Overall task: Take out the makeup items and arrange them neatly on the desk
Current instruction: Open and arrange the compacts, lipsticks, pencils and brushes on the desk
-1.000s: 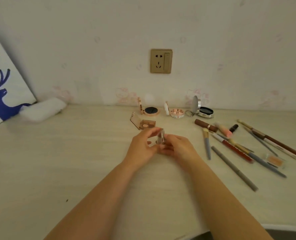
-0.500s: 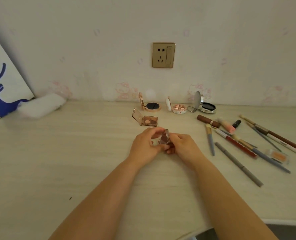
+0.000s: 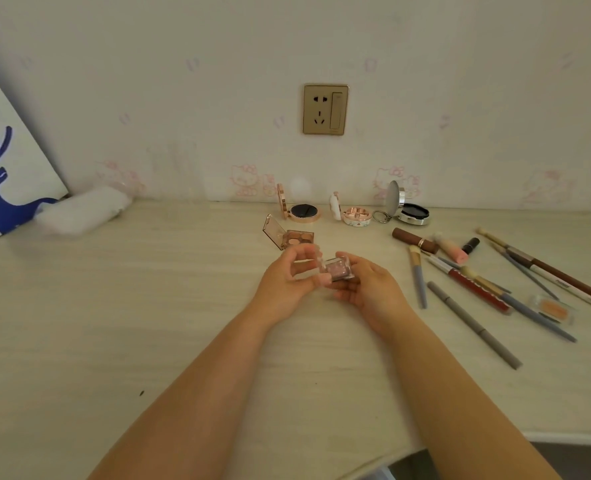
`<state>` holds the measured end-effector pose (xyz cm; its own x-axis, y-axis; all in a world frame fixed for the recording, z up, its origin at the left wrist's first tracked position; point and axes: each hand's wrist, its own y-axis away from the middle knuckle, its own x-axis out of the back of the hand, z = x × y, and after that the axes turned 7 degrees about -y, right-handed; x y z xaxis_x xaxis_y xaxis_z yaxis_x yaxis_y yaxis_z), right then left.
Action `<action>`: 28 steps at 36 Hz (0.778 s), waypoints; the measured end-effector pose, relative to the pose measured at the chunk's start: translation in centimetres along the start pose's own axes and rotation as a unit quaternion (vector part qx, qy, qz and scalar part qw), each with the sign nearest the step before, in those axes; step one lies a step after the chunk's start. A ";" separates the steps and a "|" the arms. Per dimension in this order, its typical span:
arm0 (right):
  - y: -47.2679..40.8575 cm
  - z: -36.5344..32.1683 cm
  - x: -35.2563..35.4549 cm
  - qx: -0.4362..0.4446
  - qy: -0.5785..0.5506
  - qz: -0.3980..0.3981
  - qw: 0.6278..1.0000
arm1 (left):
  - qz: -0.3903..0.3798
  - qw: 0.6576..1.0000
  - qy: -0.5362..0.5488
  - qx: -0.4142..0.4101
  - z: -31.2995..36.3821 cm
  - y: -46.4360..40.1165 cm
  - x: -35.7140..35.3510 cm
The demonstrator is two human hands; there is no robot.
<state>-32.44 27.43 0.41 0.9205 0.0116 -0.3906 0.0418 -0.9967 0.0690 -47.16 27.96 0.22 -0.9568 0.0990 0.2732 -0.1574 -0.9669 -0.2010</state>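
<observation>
The desk (image 3: 114,323) is pale wood with soft lines in it, and it meets a light wall with faint pink cat pictures. A gold wall socket (image 3: 325,109) sits up on the wall. At the far left a white board with a blue deer (image 3: 0,188) leans on the wall, and a white bundle (image 3: 83,211) lies beside it.

In the middle, just above the desk, the left hand (image 3: 287,282) and the right hand (image 3: 370,289) both hold a little clear makeup box (image 3: 337,270) with pink inside. Fingers of both hands curl around it and pinch it.

Behind the hands lies an open brown palette (image 3: 289,235). Three open round cases (image 3: 354,214) stand by the wall. Brushes and pencils (image 3: 474,323) lie scattered on the right.
</observation>
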 end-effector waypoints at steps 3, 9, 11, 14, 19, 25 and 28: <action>-0.1 0.1 0.1 0.000 -0.012 0.007 1.000 | -0.003 0.999 0.034 -0.002 -0.2 -0.1 0.2; -0.4 -0.3 1.2 -0.015 0.041 -0.037 0.998 | 0.002 0.998 0.056 -0.003 -0.7 -0.2 0.4; -0.7 -0.7 2.2 0.000 0.174 -0.066 0.983 | -0.004 0.999 0.036 -0.006 -0.7 -0.3 0.5; -1.2 -1.5 3.2 0.035 0.353 -0.069 0.932 | -0.024 0.999 -0.023 -0.005 -0.4 -0.4 0.2; -2.0 -2.2 4.3 0.090 0.506 -0.075 0.854 | -0.035 0.996 -0.075 0.022 -0.4 -0.9 -0.2; -2.4 -1.9 4.8 0.113 0.593 -0.057 0.795 | -0.005 0.989 -0.144 0.032 -0.6 -1.8 -1.0; -2.4 -1.6 5.0 0.115 0.625 -0.037 0.772 | -0.004 0.982 -0.186 0.033 -0.7 -2.0 -1.3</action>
<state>-27.34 30.05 -0.19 0.5813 -0.0054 0.8137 0.1753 -0.9757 -0.1317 -45.75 29.94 -0.36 -0.7987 0.0251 0.6012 -0.1358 -0.9809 -0.1394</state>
